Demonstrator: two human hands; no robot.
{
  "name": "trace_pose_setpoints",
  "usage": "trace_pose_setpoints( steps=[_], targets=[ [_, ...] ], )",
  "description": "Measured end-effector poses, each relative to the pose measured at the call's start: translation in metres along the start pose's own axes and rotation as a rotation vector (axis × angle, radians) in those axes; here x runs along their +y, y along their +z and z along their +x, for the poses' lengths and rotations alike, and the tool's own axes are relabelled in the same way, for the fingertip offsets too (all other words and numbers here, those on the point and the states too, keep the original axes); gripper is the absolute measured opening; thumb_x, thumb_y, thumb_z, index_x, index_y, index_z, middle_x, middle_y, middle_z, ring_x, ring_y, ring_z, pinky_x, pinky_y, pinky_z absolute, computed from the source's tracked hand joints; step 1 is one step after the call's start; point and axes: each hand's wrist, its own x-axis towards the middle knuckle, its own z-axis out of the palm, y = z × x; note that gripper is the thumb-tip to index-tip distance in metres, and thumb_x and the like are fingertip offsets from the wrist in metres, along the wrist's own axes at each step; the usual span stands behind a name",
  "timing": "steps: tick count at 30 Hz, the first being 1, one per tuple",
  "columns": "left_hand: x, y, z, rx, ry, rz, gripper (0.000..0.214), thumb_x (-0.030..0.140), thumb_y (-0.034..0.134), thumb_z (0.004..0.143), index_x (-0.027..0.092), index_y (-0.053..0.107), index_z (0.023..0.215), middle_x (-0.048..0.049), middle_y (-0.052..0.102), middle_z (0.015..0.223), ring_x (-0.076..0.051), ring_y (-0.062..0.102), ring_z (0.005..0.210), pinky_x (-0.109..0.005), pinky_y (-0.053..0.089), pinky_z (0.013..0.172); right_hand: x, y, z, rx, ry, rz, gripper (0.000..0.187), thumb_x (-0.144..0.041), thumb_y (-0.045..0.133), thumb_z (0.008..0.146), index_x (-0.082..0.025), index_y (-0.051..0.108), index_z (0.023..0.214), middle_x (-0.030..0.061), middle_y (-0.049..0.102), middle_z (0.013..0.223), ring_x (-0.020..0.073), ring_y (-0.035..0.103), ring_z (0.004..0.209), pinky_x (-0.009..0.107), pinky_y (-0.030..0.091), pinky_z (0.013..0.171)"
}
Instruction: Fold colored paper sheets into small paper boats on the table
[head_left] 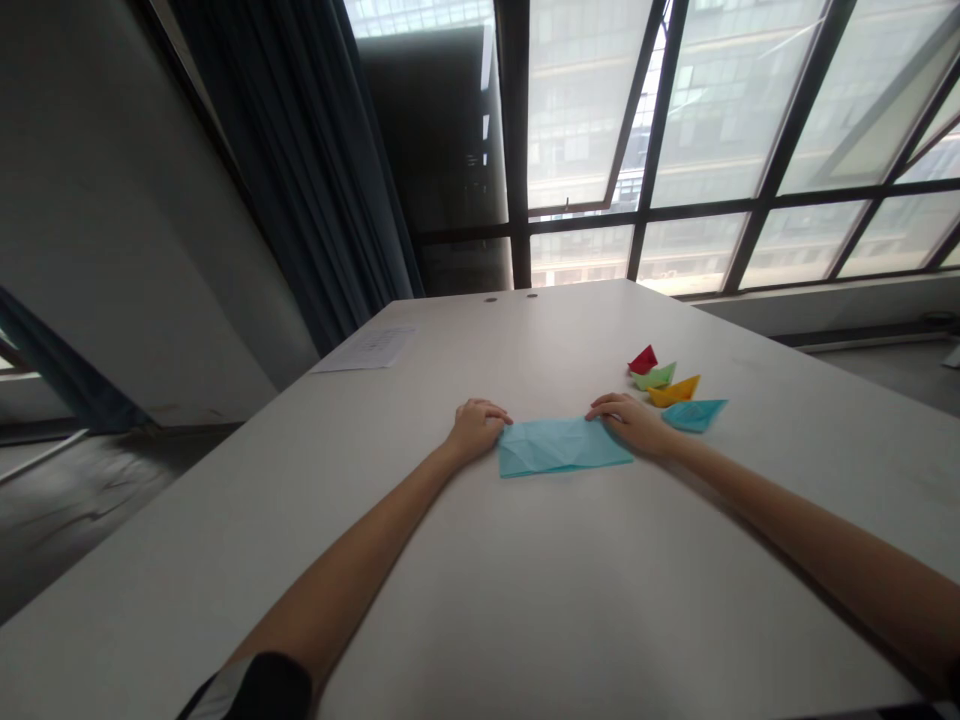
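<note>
A light-blue sheet of paper (562, 446), folded into a wide rectangle with crease lines across it, lies on the white table (465, 560) in front of me. My left hand (478, 427) is at its upper left corner, the fingers bent together and the tips on the paper's edge. On the other side, my right hand (631, 420) holds the upper right corner under its fingertips. Both palms face down, so the thumbs are partly hidden.
Right of my right hand stand small folded paper boats: blue (695, 415), yellow (674, 391), green (653, 376) and red (643, 360). A printed sheet (367, 349) lies at the table's far left. Beyond are a dark curtain (300, 150) and windows (585, 110).
</note>
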Motion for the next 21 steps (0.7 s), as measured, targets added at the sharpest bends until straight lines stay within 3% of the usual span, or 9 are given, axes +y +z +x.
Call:
trace_pose_setpoints(
  steps=[4, 7, 11, 16, 21],
  targets=[
    [0.03, 0.007, -0.008, -0.051, 0.195, 0.151, 0.031, 0.035, 0.045, 0.081, 0.021, 0.066, 0.099, -0.0065, 0.062, 0.111, -0.024, 0.048, 0.111, -0.044, 0.026, 0.102, -0.023, 0.001, 0.0, -0.057, -0.111, -0.105, 0.036, -0.035, 0.037, 0.086, -0.022, 0.061, 0.109, 0.0072, 0.061, 0.112, 0.0237, 0.052, 0.105, 0.042, 0.038, 0.093],
    [0.044, 0.02, -0.018, -0.176, 0.238, 0.205, 0.051, 0.042, 0.038, 0.084, 0.016, 0.043, 0.128, -0.0122, 0.042, 0.135, -0.026, 0.035, 0.125, -0.045, 0.024, 0.103, -0.038, 0.006, -0.003, -0.119, -0.168, -0.123, 0.045, -0.043, 0.033, 0.088, -0.021, 0.051, 0.123, 0.0079, 0.055, 0.123, 0.0232, 0.046, 0.115, 0.041, 0.033, 0.098],
    [0.045, 0.031, -0.024, -0.366, 0.189, 0.247, 0.061, 0.047, 0.025, 0.088, 0.015, 0.021, 0.139, -0.0119, 0.02, 0.146, -0.025, 0.018, 0.134, -0.049, 0.018, 0.105, -0.041, 0.015, -0.009, -0.233, -0.133, -0.123, 0.057, -0.051, 0.026, 0.088, -0.019, 0.036, 0.135, 0.0102, 0.038, 0.138, 0.0248, 0.034, 0.126, 0.044, 0.026, 0.104],
    [0.044, 0.029, -0.024, -0.447, 0.144, 0.275, 0.065, 0.053, 0.018, 0.087, 0.016, 0.015, 0.14, -0.0098, 0.011, 0.147, -0.025, 0.01, 0.135, -0.052, 0.011, 0.106, -0.038, 0.017, -0.011, -0.306, -0.087, -0.126, 0.062, -0.056, 0.022, 0.087, -0.024, 0.023, 0.14, 0.0092, 0.025, 0.144, 0.0256, 0.022, 0.132, 0.052, 0.017, 0.105],
    [0.041, 0.014, -0.025, -0.502, 0.004, 0.271, 0.082, 0.067, 0.024, 0.078, 0.015, 0.012, 0.141, -0.0131, 0.005, 0.147, -0.029, 0.007, 0.135, -0.057, 0.01, 0.104, -0.026, 0.013, -0.013, -0.339, -0.054, -0.136, 0.067, -0.06, 0.028, 0.084, -0.027, 0.017, 0.141, 0.0078, 0.021, 0.145, 0.0278, 0.017, 0.133, 0.056, 0.012, 0.105]
  ],
)
